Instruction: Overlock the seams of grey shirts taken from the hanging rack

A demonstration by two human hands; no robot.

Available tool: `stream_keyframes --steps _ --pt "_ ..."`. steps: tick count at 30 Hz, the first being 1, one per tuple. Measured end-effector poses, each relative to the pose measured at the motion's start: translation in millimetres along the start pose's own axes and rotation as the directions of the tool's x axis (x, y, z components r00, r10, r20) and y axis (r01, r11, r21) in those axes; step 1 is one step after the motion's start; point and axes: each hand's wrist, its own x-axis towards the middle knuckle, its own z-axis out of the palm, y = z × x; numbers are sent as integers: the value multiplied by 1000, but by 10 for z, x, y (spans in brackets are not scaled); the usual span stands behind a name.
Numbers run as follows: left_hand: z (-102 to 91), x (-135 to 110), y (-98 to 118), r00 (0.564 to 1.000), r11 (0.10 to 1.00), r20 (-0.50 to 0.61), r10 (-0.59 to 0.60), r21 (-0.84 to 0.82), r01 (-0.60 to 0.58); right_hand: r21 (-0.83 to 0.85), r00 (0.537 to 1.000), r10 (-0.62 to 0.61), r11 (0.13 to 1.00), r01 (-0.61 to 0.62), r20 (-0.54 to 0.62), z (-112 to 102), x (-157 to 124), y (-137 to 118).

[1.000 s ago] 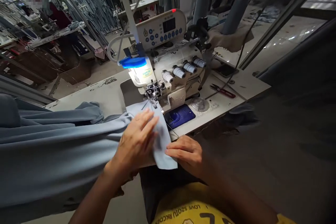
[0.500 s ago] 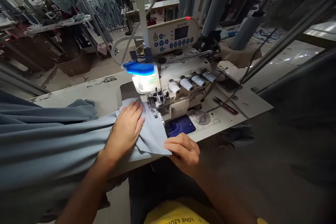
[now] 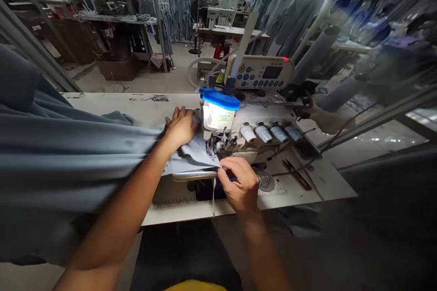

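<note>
2 hands [image 3: 180, 127] — 1 fabric [image 3: 68, 154]

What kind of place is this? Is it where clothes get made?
Most likely a clothing factory. The left hand and right hand guide grey cloth at a sewing machine, more sewing tables stand behind, and rows of garments hang at the back.

Head view, down over sewing machine [image 3: 246, 122]
</note>
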Motion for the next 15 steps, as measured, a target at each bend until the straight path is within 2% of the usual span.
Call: stream_keyframes --steps 4,7,10,15 --pt "8 237 -37 995 998 -91 -46 -37 43 -104 997 55 993 -50 51 4 73 -65" --pt "-4 383 -81 993 999 -113 -41 -7 41 -148 999 41 988 -42 -9 -14 11 -111" --pt "-16 546 -120 994 999 -107 -32 29 36 -128 999 -14 992 9 -42 -76 -150 -138" --pt "-20 822 -191 990 992 -88 -109 54 114 -101 999 3 995 0 35 -223 -524 -58"
